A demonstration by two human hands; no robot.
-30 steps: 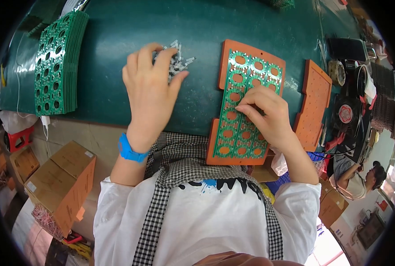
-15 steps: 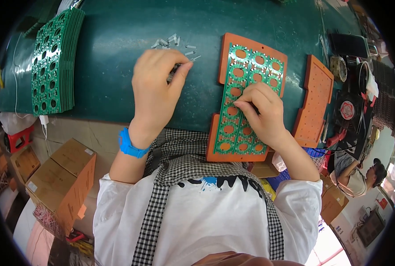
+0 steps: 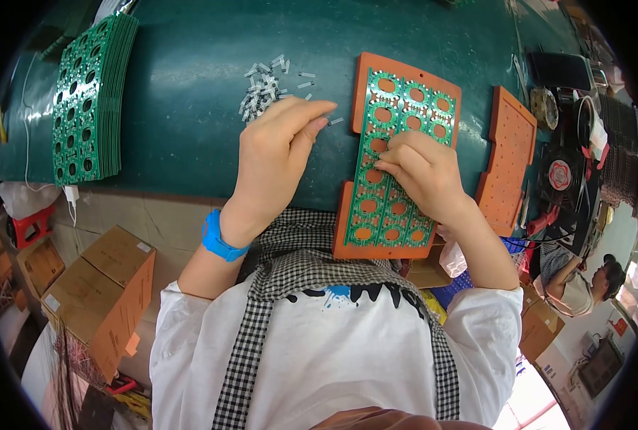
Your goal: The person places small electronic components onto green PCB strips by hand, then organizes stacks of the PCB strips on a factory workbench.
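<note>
My left hand (image 3: 279,150), a blue band at its wrist, is over the green table with thumb and forefinger nearly together. A small clear component (image 3: 336,121) with thin leads shows at those fingertips, apparently pinched. Just beyond the hand is a loose pile of similar clear components (image 3: 263,92). My right hand (image 3: 424,172) is closed in a pinch, fingertips on the left part of a green circuit board panel (image 3: 393,188) with rows of oval openings. Whatever those fingertips hold is hidden. The panel lies in an orange holder plate (image 3: 351,215).
A tall stack of green circuit boards (image 3: 86,100) stands at the left. Right of the panel lies a second orange plate (image 3: 506,161). Tools, a reel (image 3: 559,174) and cables crowd the right edge. Cardboard boxes (image 3: 97,287) are below left; another person (image 3: 580,283) sits far right.
My left hand has moved right and slightly nearer, off the component pile and toward the panel. My right hand stays on the panel, shifting slightly. The panel and plate have shifted very little.
</note>
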